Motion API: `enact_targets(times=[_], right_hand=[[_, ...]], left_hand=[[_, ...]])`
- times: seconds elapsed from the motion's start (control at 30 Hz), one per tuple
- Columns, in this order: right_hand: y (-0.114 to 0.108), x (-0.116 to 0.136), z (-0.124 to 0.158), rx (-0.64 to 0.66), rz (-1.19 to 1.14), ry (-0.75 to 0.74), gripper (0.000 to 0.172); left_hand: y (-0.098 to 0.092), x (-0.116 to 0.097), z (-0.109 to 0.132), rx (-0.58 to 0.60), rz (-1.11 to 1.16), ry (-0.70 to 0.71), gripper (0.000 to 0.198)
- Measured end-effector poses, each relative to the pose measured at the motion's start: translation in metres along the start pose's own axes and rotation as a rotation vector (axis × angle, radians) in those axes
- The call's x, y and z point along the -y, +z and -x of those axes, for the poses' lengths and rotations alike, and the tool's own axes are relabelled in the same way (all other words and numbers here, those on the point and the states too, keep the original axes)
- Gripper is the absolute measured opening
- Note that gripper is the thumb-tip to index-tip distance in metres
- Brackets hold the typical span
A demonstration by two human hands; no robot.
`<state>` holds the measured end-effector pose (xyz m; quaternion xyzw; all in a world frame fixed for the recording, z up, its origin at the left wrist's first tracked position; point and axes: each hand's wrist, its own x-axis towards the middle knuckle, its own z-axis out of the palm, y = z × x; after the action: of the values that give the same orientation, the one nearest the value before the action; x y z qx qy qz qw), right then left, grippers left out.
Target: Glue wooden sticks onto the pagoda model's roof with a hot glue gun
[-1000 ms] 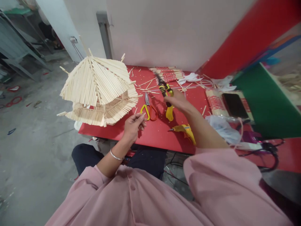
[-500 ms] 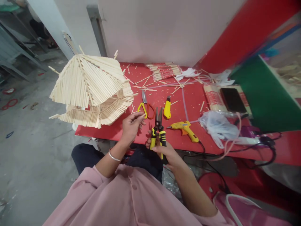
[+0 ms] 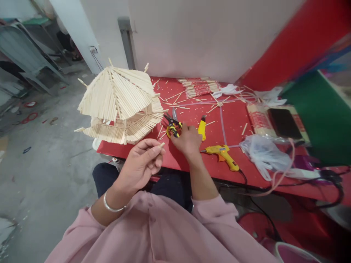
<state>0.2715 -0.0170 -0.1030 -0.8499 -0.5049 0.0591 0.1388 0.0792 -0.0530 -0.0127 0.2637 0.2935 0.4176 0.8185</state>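
Note:
My left hand (image 3: 141,164) pinches a short piece of wooden stick (image 3: 162,145) between thumb and forefinger, just above the table's front edge. My right hand (image 3: 188,138) reaches over the table with its fingers around yellow-and-black pruning shears (image 3: 173,130), their blades pointing to the left. Beneath the shears lie scissors (image 3: 174,114), mostly covered. Beside my right hand is a yellow utility knife (image 3: 202,128). A yellow hot glue gun (image 3: 223,154) rests nearer the front. At the left stands a model pavilion (image 3: 120,106) of pale sticks with a slatted, pointed roof.
The red table (image 3: 181,160) meets a wall at the back. Bundled sticks (image 3: 201,87) and loose offcuts lie towards the rear. Right of the glue gun are a plastic bag (image 3: 264,151), a black phone (image 3: 284,123), cables and a green board (image 3: 315,117).
My right hand has carried the pruning shears forward and left, down onto the scissors. My left hand still holds the stick piece, now closer to me. The view has shifted slightly.

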Motion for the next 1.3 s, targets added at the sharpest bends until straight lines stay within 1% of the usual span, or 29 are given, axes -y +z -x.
enact_targets(times=[0.07, 0.1, 0.13, 0.2, 0.23, 0.27, 0.3, 0.33, 0.4, 0.47, 0.5, 0.6, 0.73, 0.8, 0.9, 1.03, 1.1, 1.23, 1.3], right_hand=[[0.005, 0.009, -0.018, 0.016, 0.055, -0.012, 0.065], [0.004, 0.013, -0.023, 0.005, 0.050, -0.039, 0.064], [0.001, 0.017, -0.024, -0.036, 0.011, -0.083, 0.061], [-0.012, 0.026, -0.016, -0.166, -0.196, -0.238, 0.047], [-0.022, 0.031, -0.008, -0.250, -0.368, -0.329, 0.037], [-0.032, 0.038, 0.001, -0.287, -0.551, -0.445, 0.029], [-0.044, 0.046, 0.010, -0.306, -0.684, -0.546, 0.023], [-0.054, 0.054, 0.019, -0.329, -0.749, -0.648, 0.018], [-0.072, 0.072, 0.033, -0.394, -0.754, -0.844, 0.013], [-0.080, 0.087, 0.040, -0.457, -0.700, -0.981, 0.018], [-0.081, 0.094, 0.041, -0.478, -0.677, -1.014, 0.022], [-0.079, 0.104, 0.039, -0.482, -0.657, -1.008, 0.026], [-0.076, 0.110, 0.037, -0.443, -0.663, -1.007, 0.017], [-0.076, 0.112, 0.036, -0.443, -0.645, -1.031, 0.014], [-0.076, 0.115, 0.033, -0.447, -0.627, -1.062, 0.015], [-0.075, 0.115, 0.029, -0.471, -0.583, -1.060, 0.015], [-0.075, 0.115, 0.029, -0.468, -0.572, -1.058, 0.018], [-0.073, 0.115, 0.030, -0.448, -0.578, -1.083, 0.029], [-0.071, 0.115, 0.029, -0.459, -0.566, -1.098, 0.033]], left_hand=[[-0.005, -0.015, 0.008, -0.034, 0.010, 0.030, 0.022], [-0.008, -0.021, 0.010, -0.057, 0.012, 0.048, 0.022], [-0.012, -0.026, 0.011, -0.081, 0.015, 0.066, 0.022], [-0.018, -0.034, 0.012, -0.123, 0.022, 0.087, 0.022], [-0.021, -0.038, 0.011, -0.136, 0.027, 0.092, 0.022], [-0.023, -0.041, 0.011, -0.141, 0.030, 0.096, 0.022], [-0.025, -0.045, 0.010, -0.140, 0.035, 0.099, 0.022], [-0.026, -0.048, 0.009, -0.136, 0.039, 0.100, 0.023], [-0.028, -0.056, 0.008, -0.136, 0.048, 0.107, 0.025], [-0.031, -0.062, 0.008, -0.145, 0.046, 0.114, 0.029], [-0.033, -0.064, 0.008, -0.151, 0.038, 0.117, 0.031], [-0.040, -0.068, 0.008, -0.150, 0.003, 0.114, 0.034], [-0.046, -0.068, 0.006, -0.105, 0.000, 0.103, 0.030], [-0.047, -0.068, 0.005, -0.080, -0.003, 0.092, 0.028], [-0.047, -0.070, 0.004, -0.051, -0.028, 0.061, 0.026], [-0.046, -0.073, 0.001, -0.060, -0.055, 0.040, 0.026], [-0.046, -0.074, -0.001, -0.074, -0.053, 0.052, 0.026], [-0.045, -0.075, -0.004, -0.107, -0.034, 0.063, 0.026], [-0.045, -0.075, -0.005, -0.106, -0.025, 0.060, 0.027]])
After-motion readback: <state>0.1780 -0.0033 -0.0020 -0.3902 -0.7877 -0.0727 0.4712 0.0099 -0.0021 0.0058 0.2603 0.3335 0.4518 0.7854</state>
